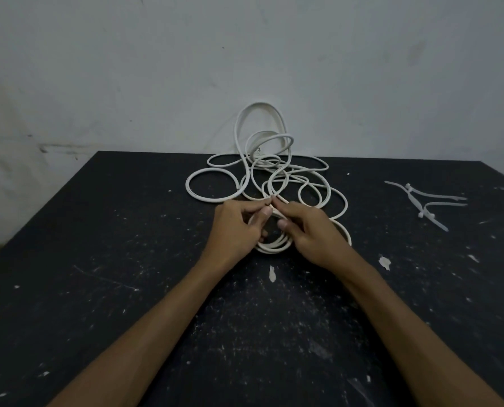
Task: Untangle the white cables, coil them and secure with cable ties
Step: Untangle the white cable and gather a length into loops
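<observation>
Both forearms stretched forward over the black table [98, 230], converging toward its middle. Left hand [236, 227] turned thumb-up, fingers curled inward, thumb and forefinger pinching a strand of the white cable [274, 171] right where the two hands meet. Right hand [312, 230] mirrored beside it, knuckles up, fingertips meeting the left's at the same strand, thumb tucked below; probably pinching the cable too (the actual contact hidden behind the fingers, so hard to say for sure).

Directly under and between the hands, a small bundle of several tight white loops [272, 245], lying flat, its near edge showing just below the palms, its right side curving out past the right wrist. Beyond the fingertips, the rest of the cable sprawled in loose overlapping rings across the table's far middle, with two tall loops standing up against the pale wall [127, 69]. Whether one cable or several in that tangle, not clear.

Well off to the right, apart from hands and cable, a few white cable ties [421, 201] lying crossed on the table. White flecks and scuffs scattered over the dark surface.
</observation>
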